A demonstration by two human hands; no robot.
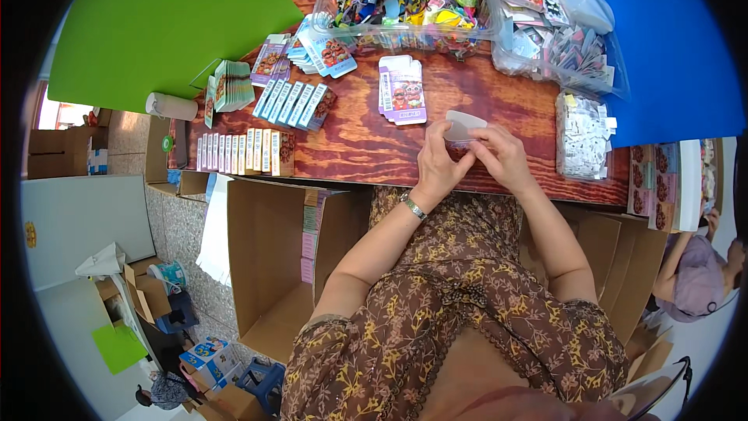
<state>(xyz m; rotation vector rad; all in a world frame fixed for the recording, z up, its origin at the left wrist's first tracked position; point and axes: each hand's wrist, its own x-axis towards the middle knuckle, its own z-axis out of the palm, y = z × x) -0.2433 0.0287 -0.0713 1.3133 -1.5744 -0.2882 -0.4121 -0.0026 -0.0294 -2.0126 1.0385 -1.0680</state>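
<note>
At the table's near edge, a small card box (466, 125) is between my two hands, its pale rounded flap standing up. My left hand (440, 162) grips it from the left, with a watch on that wrist. From the right, my right hand (502, 157) pinches its edge with thumb and fingers. The lower part of the box is hidden behind my fingers. Just beyond my left hand lies a stack of flat purple and white printed cartons (403, 92).
A clear tub (405, 31) of colourful pieces stands at the back; a clear bag (557, 47) of cards and a container of white slips (584, 138) are at right. Rows of small boxes (238, 152) stand left. Open cardboard boxes (269, 249) sit below the table edge.
</note>
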